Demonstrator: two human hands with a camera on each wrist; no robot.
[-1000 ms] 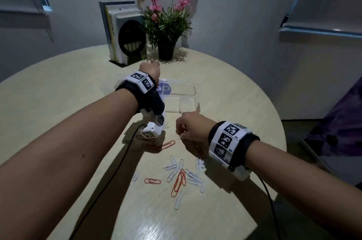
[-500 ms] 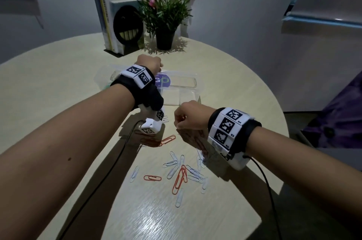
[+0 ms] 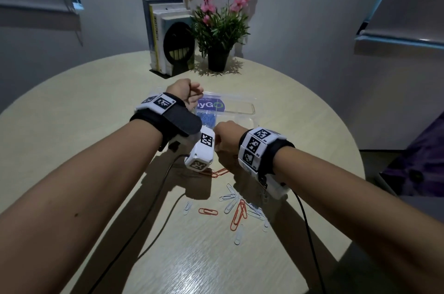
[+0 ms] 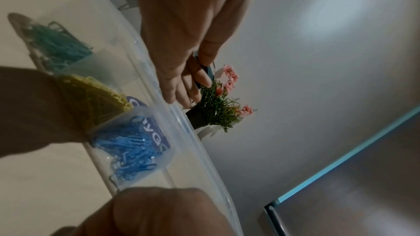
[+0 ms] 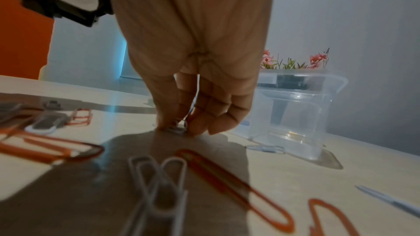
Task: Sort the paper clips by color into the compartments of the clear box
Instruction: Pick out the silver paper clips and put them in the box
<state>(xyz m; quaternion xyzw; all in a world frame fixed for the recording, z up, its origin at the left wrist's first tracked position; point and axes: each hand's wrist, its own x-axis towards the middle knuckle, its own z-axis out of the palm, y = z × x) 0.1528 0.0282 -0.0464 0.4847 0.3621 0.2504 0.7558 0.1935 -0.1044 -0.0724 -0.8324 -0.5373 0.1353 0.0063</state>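
Paper clips (image 3: 236, 212): orange and white, loose on the round table (image 3: 72, 130), lying nearer the person than the right hand (image 3: 225, 136). Right hand: fingertips (image 5: 197, 128) down on the tabletop, pinching a small pale clip (image 5: 178, 126). Clear box (image 3: 240, 111): just beyond the right hand, under the left hand (image 3: 185, 92). Compartments below the left hand hold teal clips (image 4: 56, 44), yellow clips (image 4: 95, 100) and blue clips (image 4: 131, 148), one colour each. Left hand: held over the box, fingers curled inward; whether they hold anything cannot be told. Beyond the left hand: potted plant (image 3: 218, 36), books (image 3: 165, 34).
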